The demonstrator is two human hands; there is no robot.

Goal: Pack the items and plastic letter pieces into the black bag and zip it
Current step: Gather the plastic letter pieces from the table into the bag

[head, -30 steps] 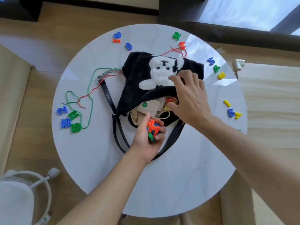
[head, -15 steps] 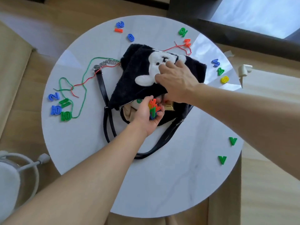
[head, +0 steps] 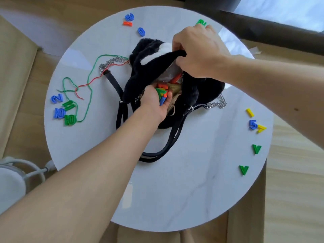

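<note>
A fluffy black bag (head: pixel 198 90) with a white bear patch lies at the middle of the round white table (head: pixel 175 186). My right hand (head: pixel 196 50) grips the bag's upper edge and lifts it, so the mouth gapes. My left hand (head: pixel 154 102) is at the mouth, cupped around a handful of orange, green and blue plastic letter pieces (head: pixel 162 92). A beige pouch (head: pixel 173 102) and an orange piece show inside. Loose pieces lie around the table: a left group (head: pixel 63 109), a far group (head: pixel 130 21), and a right group (head: pixel 253 124).
Green string (head: pixel 90 81) and red string (head: pixel 94 78) trail left of the bag near its chain. The black straps (head: pixel 168 146) loop toward me. Two green V pieces (head: pixel 243 170) lie near the right edge. A white appliance (head: pixel 10 179) stands on the floor at the left.
My right hand has pinched the bag's upper edge and lifted it, widening the mouth. My left hand has pushed the handful of pieces further into the opening.
</note>
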